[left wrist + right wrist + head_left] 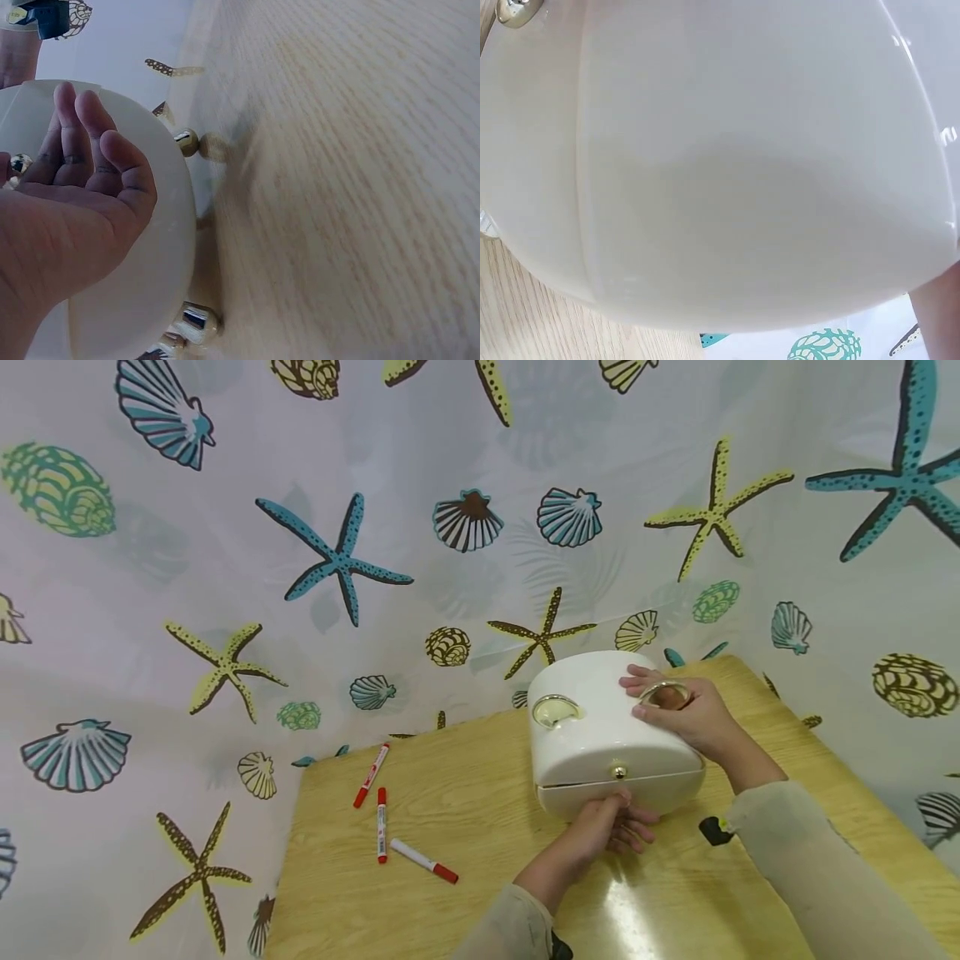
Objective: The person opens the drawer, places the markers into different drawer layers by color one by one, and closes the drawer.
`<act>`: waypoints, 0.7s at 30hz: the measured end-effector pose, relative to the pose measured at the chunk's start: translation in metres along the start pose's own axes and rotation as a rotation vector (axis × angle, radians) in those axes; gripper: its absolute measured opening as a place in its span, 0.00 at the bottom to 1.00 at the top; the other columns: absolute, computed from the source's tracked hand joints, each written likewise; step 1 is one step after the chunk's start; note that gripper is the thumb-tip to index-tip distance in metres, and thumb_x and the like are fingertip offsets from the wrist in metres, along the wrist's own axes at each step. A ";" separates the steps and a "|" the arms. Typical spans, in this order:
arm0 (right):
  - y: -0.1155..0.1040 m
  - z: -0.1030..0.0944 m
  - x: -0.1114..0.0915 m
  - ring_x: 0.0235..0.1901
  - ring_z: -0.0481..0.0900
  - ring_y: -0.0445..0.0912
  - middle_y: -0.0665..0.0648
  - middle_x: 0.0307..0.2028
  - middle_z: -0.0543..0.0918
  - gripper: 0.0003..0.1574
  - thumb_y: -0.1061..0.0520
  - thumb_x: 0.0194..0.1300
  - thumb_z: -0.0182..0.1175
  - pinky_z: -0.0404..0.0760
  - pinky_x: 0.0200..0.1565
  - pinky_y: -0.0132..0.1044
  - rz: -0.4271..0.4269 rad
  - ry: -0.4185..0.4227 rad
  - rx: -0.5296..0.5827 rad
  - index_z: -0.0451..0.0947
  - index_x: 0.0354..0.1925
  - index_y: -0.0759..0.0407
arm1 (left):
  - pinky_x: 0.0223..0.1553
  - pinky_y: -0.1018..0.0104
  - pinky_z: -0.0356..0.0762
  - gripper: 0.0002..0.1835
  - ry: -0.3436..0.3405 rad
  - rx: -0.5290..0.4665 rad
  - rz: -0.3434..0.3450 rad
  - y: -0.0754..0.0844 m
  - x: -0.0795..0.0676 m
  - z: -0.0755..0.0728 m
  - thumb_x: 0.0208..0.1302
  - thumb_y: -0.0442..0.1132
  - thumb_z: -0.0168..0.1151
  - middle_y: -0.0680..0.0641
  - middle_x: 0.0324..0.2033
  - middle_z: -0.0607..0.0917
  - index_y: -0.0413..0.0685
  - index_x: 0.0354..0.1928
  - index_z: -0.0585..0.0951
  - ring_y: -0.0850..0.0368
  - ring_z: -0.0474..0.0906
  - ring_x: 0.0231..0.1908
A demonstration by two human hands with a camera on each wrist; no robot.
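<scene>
- Sets the left grip (600, 827) at the near front of the white domed box (600, 735), with the thumb tip just below the gold knob (618, 772) and close to the seam (660, 776).
- Extends the left fingers loosely toward the right, with nothing held; cannot tell whether the thumb presses the panel or only lies beside it.
- Runs the seam left to right across the front, with the right end slightly farther off; puts the left grip nearer to knob and seam than the right.
- Stands the box on gold feet (196, 322) on the wooden worktop (330, 893).
- Lays the right grip (693, 714) on the right of the box top, with thumb and fingers spread about the gold oval handle (667, 682); cannot tell whether any finger hooks through.
- Bears a second gold handle (555, 697) on the left of the top, untouched.
- Shows three red-and-white markers (382, 825) well apart, left of the box.
- Ends at a shell-and-starfish printed sheet (420, 468) behind.
</scene>
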State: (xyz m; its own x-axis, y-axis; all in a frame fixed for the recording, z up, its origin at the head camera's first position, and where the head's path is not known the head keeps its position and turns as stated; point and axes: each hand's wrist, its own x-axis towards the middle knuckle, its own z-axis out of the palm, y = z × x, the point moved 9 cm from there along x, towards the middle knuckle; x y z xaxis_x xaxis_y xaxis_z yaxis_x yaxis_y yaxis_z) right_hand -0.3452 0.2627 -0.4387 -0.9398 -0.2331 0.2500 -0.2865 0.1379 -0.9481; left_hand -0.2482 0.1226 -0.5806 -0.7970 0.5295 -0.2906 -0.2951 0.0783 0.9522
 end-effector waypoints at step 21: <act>0.001 -0.001 0.001 0.70 0.65 0.37 0.54 0.59 0.81 0.22 0.57 0.60 0.70 0.62 0.63 0.17 -0.014 -0.001 -0.004 0.83 0.53 0.62 | 0.30 0.62 0.80 0.30 0.118 -0.032 0.017 0.005 -0.004 -0.006 0.72 0.58 0.42 0.42 0.30 0.88 0.45 0.36 0.88 0.53 0.82 0.24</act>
State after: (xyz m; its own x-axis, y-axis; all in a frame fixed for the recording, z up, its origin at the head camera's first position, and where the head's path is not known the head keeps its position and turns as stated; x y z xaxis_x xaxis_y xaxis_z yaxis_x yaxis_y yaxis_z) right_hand -0.3468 0.2633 -0.4396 -0.9354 -0.2360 0.2633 -0.3005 0.1384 -0.9437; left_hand -0.2496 0.1161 -0.5757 -0.8579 0.4272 -0.2856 -0.2966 0.0421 0.9541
